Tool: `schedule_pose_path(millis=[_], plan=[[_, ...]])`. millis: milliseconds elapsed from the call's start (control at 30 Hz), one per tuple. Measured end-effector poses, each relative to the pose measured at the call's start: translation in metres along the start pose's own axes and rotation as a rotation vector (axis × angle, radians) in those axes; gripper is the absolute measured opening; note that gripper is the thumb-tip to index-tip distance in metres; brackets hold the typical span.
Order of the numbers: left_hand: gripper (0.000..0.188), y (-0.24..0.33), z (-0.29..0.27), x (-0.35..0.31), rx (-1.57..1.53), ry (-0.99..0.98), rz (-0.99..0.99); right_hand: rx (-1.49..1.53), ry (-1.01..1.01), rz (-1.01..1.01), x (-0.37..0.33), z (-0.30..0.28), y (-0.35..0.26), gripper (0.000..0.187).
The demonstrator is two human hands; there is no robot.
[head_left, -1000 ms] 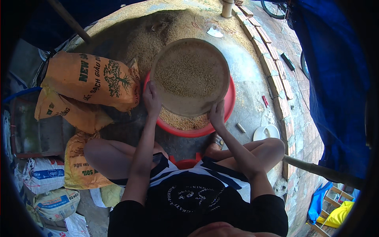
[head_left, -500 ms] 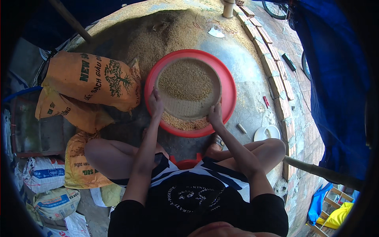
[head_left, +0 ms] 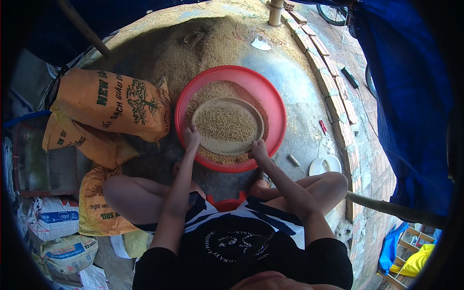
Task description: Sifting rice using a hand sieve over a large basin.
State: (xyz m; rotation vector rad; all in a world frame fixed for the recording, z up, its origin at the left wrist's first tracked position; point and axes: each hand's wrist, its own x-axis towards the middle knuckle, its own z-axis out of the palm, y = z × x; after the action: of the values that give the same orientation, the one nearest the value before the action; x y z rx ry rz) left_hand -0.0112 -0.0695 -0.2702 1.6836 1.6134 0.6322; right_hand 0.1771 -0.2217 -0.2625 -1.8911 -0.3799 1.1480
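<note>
Both my hands grip a round woven sieve (head_left: 211,145) by its near rim. My left hand (head_left: 192,137) is closed on its left side, my right hand (head_left: 259,149) on its right. A layer of pale husked-looking grain (head_left: 227,122) covers much of the sieve, with bare mesh toward me. The sieve is over a wide red plastic basin (head_left: 277,116), and looks tilted. More grain (head_left: 217,88) lies in the basin, visible beyond and below the sieve's rim.
Orange printed sacks (head_left: 113,104) stand at the left, with white sacks (head_left: 54,217) nearer me. A grain heap (head_left: 193,48) spreads beyond the basin. On the right are a white bowl (head_left: 325,166), a small cylinder (head_left: 294,160), a red-handled tool (head_left: 323,126) and a brick row (head_left: 333,99).
The sieve's far rim has dropped toward me, so the sieve looks smaller and more grain shows in the basin behind it. Both hands keep their grip.
</note>
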Motion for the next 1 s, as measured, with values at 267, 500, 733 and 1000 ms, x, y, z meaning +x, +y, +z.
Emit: schedule_pose_path(millis=[267, 500, 733, 1000], plan=[[0.037, 0.079, -0.057, -0.001, -0.540, 0.248, 0.353, -0.121, 0.290, -0.860, -0.019, -0.005, -0.051, 0.017], [0.035, 0.014, -0.007, 0.008, -0.338, 0.170, 0.272, 0.036, 0.034, -0.170, -0.005, -0.004, -0.022, 0.019], [0.037, 0.024, -0.017, 0.006, -0.158, 0.104, 0.144, 0.027, -0.113, -0.110, -0.017, -0.007, -0.039, 0.023], [0.035, 0.063, -0.047, 0.003, -0.428, 0.237, 0.360, 0.025, 0.051, -0.545, -0.015, -0.005, -0.057, 0.016]])
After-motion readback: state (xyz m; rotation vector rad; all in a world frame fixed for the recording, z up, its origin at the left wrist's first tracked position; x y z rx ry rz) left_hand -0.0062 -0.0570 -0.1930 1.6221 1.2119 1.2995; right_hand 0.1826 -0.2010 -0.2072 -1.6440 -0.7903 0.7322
